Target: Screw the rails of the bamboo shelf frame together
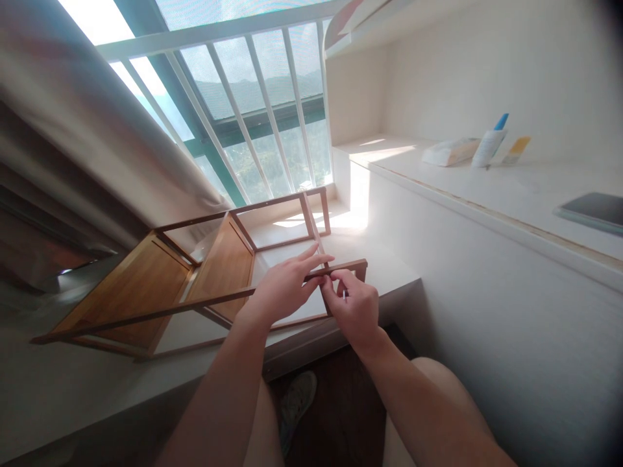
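A brown wooden shelf frame lies on its side on the white window ledge, its two visible panels toward the left. My left hand is closed around the near rail close to its right end, fingers over the top and thumb at the side. Against the same rail, where a crossbar meets it, my right hand is closed in a pinch. A short, thin, shiny piece shows between its fingers; its kind is too small to make out.
Behind the frame stand a white railing and a window. A grey curtain hangs at left. On the white counter at right are a tissue pack, a white bottle with blue tip, a yellow-topped item and a dark flat device.
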Available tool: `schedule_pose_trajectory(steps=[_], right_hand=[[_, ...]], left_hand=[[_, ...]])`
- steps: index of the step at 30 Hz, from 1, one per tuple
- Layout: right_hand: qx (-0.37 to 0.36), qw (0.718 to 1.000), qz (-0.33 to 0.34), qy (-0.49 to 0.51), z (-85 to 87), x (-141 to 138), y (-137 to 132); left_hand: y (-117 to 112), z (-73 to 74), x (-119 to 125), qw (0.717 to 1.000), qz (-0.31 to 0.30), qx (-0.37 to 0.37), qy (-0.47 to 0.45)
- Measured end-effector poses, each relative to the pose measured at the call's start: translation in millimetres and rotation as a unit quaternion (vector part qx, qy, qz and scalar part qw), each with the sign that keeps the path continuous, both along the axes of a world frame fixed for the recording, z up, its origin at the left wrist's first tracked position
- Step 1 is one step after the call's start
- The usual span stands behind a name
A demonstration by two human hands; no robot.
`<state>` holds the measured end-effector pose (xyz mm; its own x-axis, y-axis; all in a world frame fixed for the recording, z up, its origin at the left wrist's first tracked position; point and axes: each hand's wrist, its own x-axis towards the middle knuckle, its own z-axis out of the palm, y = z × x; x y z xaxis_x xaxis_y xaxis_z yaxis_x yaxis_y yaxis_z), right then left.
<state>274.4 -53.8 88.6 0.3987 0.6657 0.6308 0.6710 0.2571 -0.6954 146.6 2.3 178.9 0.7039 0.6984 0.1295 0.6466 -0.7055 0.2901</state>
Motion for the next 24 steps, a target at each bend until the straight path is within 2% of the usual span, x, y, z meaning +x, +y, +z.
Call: schedule_pose_trajectory(steps=[12, 18, 24], right_hand=[[0.008, 0.999, -0.028, -0.019, -1.5, -4.7, 2.1], [-0.003, 1.0, -0.024, 0.018, 0.2, -6.4, 1.4], [-0.049, 0.991, 0.033, 0.122, 3.8, 0.1, -9.7]], left_hand=[[0.2, -0.1, -0.4, 1.0, 0.008, 0.012, 0.015], [-0.9, -0.5, -0.9, 1.0, 0.004, 0.018, 0.007], [0.3, -4.2, -1.6, 0.999, 0.002, 0.04, -0.02]])
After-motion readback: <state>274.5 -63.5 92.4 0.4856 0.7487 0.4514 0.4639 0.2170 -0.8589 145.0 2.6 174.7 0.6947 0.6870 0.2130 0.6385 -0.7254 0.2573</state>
